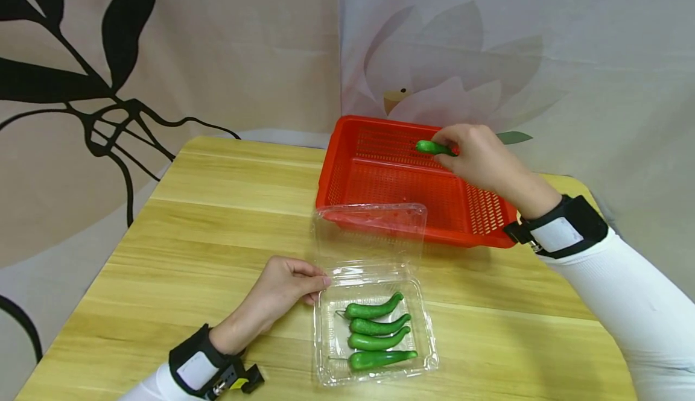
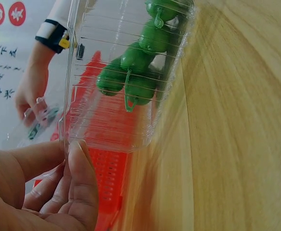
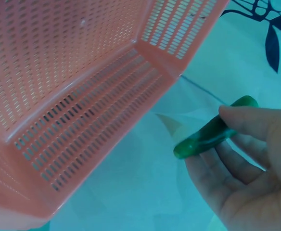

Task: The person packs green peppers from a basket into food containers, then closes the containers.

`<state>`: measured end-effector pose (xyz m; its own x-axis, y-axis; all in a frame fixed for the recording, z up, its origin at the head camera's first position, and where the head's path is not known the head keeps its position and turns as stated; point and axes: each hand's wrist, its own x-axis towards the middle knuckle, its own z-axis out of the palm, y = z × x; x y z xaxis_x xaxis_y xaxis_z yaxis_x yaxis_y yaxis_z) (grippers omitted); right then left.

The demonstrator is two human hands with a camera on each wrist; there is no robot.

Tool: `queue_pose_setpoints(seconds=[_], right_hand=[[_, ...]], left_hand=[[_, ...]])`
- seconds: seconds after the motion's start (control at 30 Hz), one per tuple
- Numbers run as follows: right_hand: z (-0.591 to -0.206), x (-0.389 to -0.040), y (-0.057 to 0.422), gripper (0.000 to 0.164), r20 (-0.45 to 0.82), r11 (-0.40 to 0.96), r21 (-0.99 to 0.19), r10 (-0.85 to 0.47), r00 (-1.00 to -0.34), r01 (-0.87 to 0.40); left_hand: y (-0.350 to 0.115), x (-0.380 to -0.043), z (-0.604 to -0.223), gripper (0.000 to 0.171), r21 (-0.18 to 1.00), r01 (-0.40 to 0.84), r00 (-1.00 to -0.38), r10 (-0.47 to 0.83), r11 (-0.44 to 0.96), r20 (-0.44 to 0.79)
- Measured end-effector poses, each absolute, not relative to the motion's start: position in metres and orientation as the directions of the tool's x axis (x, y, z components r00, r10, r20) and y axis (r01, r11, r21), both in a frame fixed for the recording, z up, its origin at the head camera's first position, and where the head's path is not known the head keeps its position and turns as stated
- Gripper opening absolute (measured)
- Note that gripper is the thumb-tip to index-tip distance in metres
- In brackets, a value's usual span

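In the head view my right hand (image 1: 478, 155) pinches a green chili pepper (image 1: 432, 148) above the far side of a red plastic basket (image 1: 391, 175). The right wrist view shows that pepper (image 3: 210, 131) between thumb and fingers, beside the basket's rim. My left hand (image 1: 288, 289) pinches the left edge of a clear plastic clamshell box (image 1: 321, 341) near its hinge. Several green chili peppers (image 1: 374, 327) lie side by side in its base. The lid (image 1: 369, 238) stands raised at the back, overlapping the basket's front. Through the box wall, the left wrist view shows the peppers (image 2: 140, 57) end-on.
The box and basket stand on a wooden table (image 1: 217, 220). Behind it hangs a printed cloth (image 1: 260, 45) with dark leaves and a pale flower. A strapped band with a small camera (image 1: 564, 226) sits on each wrist. The basket lies close to the table's back edge.
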<state>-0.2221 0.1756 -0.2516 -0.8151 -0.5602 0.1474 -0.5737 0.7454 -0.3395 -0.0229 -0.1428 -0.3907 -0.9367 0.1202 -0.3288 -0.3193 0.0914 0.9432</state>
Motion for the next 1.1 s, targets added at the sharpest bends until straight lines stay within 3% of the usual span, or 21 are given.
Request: queue_pose_setpoints(seconds=[0.43, 1.1], right_hand=[[-0.245, -0.187, 0.173, 0.022, 0.265, 0.682, -0.335, -0.594, -0.759, -0.650], [-0.246, -0.130, 0.172, 0.042, 0.484, 0.482, -0.264, -0.683, -0.547, -0.836]], left_hand=[[-0.143, -0.022, -0.391, 0.019, 0.940, -0.326, -0.936, 0.110, 0.099, -0.335], [-0.141, -0.022, -0.391, 0.018, 0.946, -0.313, -0.939, 0.122, 0.084, -0.322]])
